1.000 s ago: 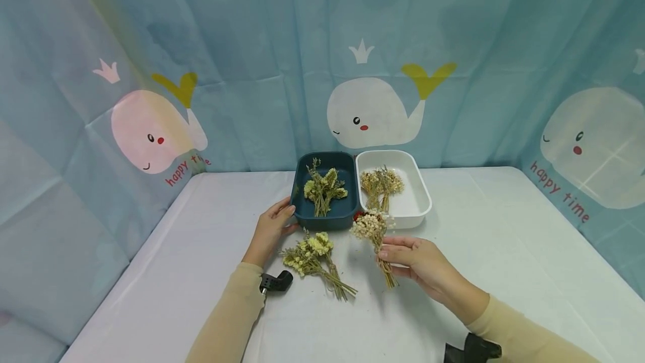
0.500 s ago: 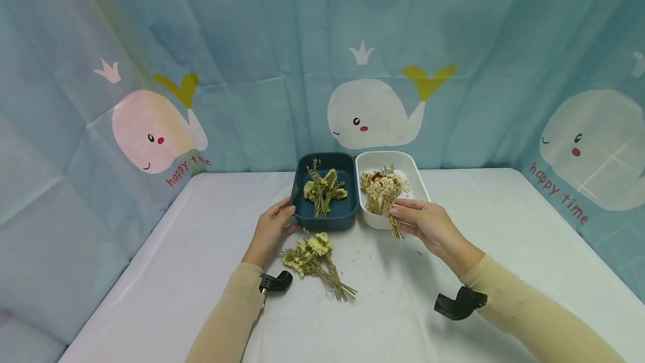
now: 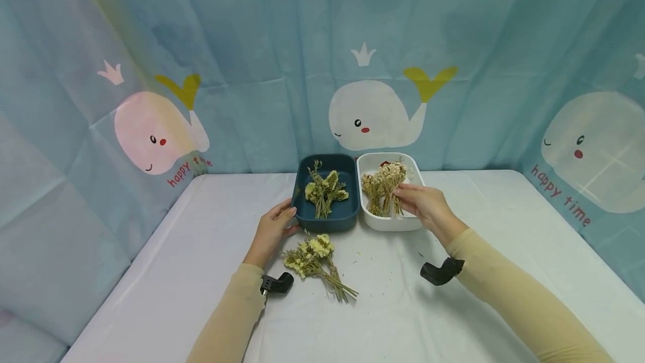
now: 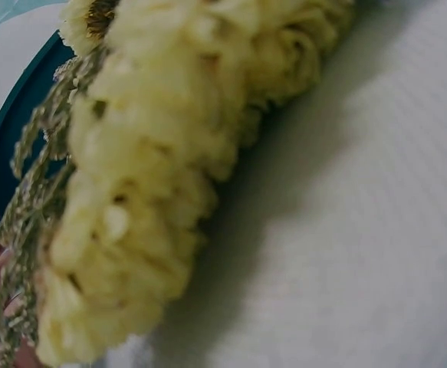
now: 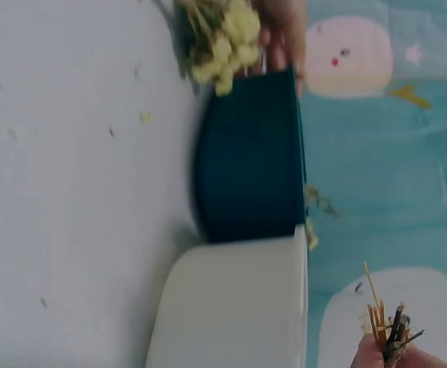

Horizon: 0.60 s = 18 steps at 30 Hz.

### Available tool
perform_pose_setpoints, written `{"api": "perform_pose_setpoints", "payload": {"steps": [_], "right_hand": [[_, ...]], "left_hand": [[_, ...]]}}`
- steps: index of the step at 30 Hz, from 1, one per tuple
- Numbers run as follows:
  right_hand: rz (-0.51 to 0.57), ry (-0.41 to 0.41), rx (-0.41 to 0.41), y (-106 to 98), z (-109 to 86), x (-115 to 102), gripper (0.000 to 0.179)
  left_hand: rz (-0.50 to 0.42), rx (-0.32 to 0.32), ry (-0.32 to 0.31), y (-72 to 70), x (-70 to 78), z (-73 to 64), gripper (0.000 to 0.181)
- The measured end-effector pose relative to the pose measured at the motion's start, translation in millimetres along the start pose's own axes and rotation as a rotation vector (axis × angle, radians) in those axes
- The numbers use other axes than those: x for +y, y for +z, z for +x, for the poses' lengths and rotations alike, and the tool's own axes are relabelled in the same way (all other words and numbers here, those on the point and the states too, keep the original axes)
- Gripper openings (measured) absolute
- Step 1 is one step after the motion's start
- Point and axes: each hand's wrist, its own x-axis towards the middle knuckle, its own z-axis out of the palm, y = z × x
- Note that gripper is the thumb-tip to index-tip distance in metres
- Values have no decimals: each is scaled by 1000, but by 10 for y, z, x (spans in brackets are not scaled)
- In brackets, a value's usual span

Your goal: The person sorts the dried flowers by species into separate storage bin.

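Note:
My right hand (image 3: 428, 209) pinches the stems of a dried flower bunch (image 3: 392, 173), cream with a little red, over the white box (image 3: 393, 225). In the right wrist view the cut stem ends (image 5: 392, 337) stick out between thumb and finger. Beside it, similar dried flowers (image 3: 372, 189) lie in the white box. My left hand (image 3: 271, 234) grips the front left corner of the dark blue box (image 3: 327, 224), which holds yellow-green dried flowers (image 3: 324, 192). Yellow dried flowers (image 3: 317, 251) lie on the table before that box; their heads (image 4: 146, 169) fill much of the left wrist view.
Both boxes stand side by side at the back of the white-covered table (image 3: 393, 318). Behind them hangs a blue curtain (image 3: 257, 116) printed with whales. Small plant crumbs are scattered on the cloth before the boxes.
My right hand has carried the cream bunch from above the table forward and into the space over the white box. My left hand stays at the blue box.

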Motion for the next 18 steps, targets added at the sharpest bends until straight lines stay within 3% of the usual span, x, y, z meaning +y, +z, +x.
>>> {"api": "perform_pose_setpoints", "payload": {"steps": [18], "right_hand": [[-3,52,100,-3,475,134,53]], "left_hand": [[-8,7,-12,25,-7,-20,56]]}}
